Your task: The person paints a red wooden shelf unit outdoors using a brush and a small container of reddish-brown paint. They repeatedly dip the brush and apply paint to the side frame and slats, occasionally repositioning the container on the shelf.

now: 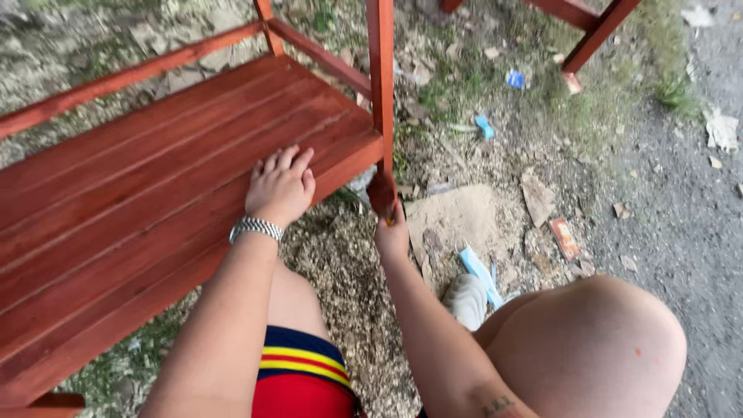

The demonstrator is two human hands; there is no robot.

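Note:
A red-brown stained wooden shelf unit [155, 162] stands on rough ground, its slatted board filling the left of the view. My left hand [280, 186], with a metal watch band at the wrist, rests flat on the board near its front right corner. My right hand [391, 228] holds a stain-soaked cloth or brush [381, 193] against the foot of the upright corner post [381, 77]. The tool is mostly hidden by the hand and the post.
The ground is dirt, wood chips and sparse grass, with scattered litter such as blue scraps [484, 125] and a flat stone [534, 197]. Legs of another red-brown wooden piece [596, 31] stand at the top right. My bent knees and a pale shoe [467, 298] fill the bottom.

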